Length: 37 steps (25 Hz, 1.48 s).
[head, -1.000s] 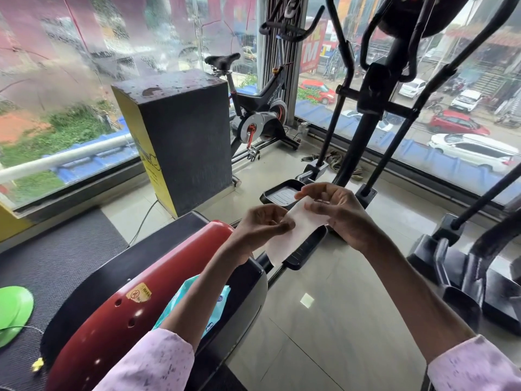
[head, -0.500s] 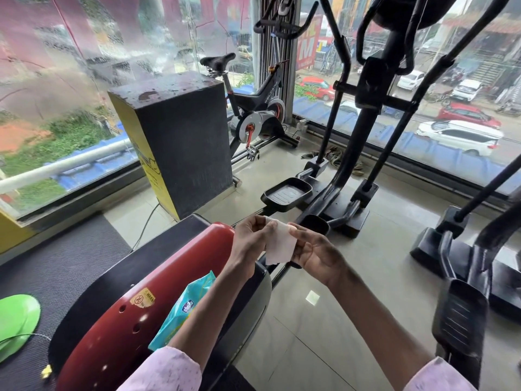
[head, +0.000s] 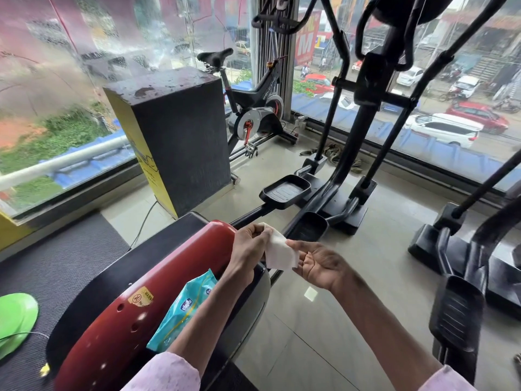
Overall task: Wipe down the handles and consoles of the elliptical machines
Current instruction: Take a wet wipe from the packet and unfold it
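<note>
While white and creased, wipe | left hand pinches | right hand open beneath

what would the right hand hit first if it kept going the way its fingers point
The white wipe: the right hand points left at it, fingertips already touching. Just behind is the left hand, which pinches the wipe.

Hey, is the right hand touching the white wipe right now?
Touching. In the head view the white wipe, pinched by the left hand, lies against the fingertips of the open right hand, with no gap showing.
</note>
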Tool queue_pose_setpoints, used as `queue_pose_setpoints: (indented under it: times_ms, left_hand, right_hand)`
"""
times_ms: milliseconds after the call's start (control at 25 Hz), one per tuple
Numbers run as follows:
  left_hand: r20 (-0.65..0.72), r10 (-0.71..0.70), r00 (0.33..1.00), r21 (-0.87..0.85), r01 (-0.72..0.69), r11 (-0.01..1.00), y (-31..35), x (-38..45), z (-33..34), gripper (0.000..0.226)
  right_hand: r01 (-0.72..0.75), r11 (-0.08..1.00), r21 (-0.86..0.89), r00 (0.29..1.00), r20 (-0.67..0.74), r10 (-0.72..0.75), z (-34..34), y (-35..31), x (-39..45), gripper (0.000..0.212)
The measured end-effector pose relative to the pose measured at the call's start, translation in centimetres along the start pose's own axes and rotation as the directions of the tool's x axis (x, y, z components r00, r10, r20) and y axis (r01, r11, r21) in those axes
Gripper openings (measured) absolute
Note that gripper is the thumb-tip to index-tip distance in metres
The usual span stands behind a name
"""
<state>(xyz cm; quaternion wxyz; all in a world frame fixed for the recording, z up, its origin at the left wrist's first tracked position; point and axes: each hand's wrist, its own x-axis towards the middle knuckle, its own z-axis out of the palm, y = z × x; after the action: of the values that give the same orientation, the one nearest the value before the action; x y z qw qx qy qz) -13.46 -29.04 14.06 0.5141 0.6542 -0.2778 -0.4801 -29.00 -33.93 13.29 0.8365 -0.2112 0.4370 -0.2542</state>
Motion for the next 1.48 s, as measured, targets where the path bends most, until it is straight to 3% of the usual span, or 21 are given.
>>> queue_pose_setpoints:
  times_ms: [40,120,200,320,440,560,720,880,960,1080,1200,1280,1360,1480]
  left_hand:
    - [0.015,-0.011,1.000,-0.007,0.011,1.000,0.2,0.0,0.0,0.009]
    - [0.060,0.018,0.998,-0.059,-0.014,0.998,1.2,-0.3,0.1,0.011]
    - [0.104,0.188,0.977,-0.158,-0.170,0.973,2.8,-0.9,0.3,0.011]
    - [0.170,0.462,0.871,-0.235,-0.419,0.877,4.9,-1.7,0.4,0.022]
    - [0.216,0.516,0.829,-0.187,-0.484,0.855,5.0,-1.4,0.6,0.027]
    - [0.188,0.500,0.845,-0.104,-0.489,0.866,4.4,-0.9,0.7,0.028]
    - [0.154,0.470,0.869,-0.105,-0.459,0.882,4.3,-0.3,0.5,0.047]
    - [0.147,0.481,0.864,-0.108,-0.469,0.876,4.5,0.2,0.4,0.048]
    - [0.155,0.473,0.867,-0.144,-0.454,0.879,4.7,0.1,0.5,0.044]
    - [0.182,0.463,0.868,-0.218,-0.423,0.879,4.8,0.1,0.4,0.032]
    - [0.182,0.453,0.873,-0.243,-0.407,0.880,4.5,0.1,-0.1,0.019]
    - [0.169,0.431,0.887,-0.181,-0.402,0.898,4.2,0.4,-0.7,0.024]
    - [0.230,0.389,0.892,-0.006,-0.398,0.917,4.1,0.9,-1.2,0.039]
    - [0.357,0.354,0.864,0.175,-0.434,0.884,4.2,1.0,-1.2,0.019]
  right_hand:
    - [0.065,0.998,-0.027,0.998,-0.003,-0.065,0.3,-0.6,-0.2,0.022]
    - [0.269,0.963,-0.019,0.963,0.041,-0.268,1.1,-2.0,-0.7,0.040]
    - [0.447,0.894,0.035,0.884,0.137,-0.447,1.3,-3.4,-1.3,0.056]
    - [0.600,0.799,0.025,0.752,0.321,-0.575,1.0,-5.1,-2.6,0.062]
    - [0.613,0.790,-0.001,0.731,0.380,-0.567,0.5,-5.9,-3.1,0.059]
    - [0.570,0.822,-0.002,0.764,0.371,-0.529,0.3,-5.7,-2.7,0.060]
    - [0.569,0.821,0.042,0.767,0.331,-0.549,0.0,-5.5,-2.7,0.043]
    - [0.564,0.825,0.017,0.781,0.314,-0.540,0.2,-5.8,-2.7,0.042]
    - [0.559,0.820,-0.125,0.809,0.299,-0.506,0.7,-5.7,-2.7,0.043]
    - [0.549,0.713,-0.435,0.836,0.279,-0.473,1.3,-5.2,-2.3,0.044]
    - [0.559,0.695,-0.452,0.828,0.254,-0.500,1.4,-5.1,-2.1,0.049]
    - [0.562,0.704,-0.435,0.826,0.246,-0.507,1.4,-5.2,-2.2,0.054]
    - [0.558,0.685,-0.468,0.828,0.271,-0.490,1.5,-5.4,-2.5,0.053]
    - [0.559,0.646,-0.520,0.826,0.282,-0.489,1.6,-5.9,-2.7,0.049]
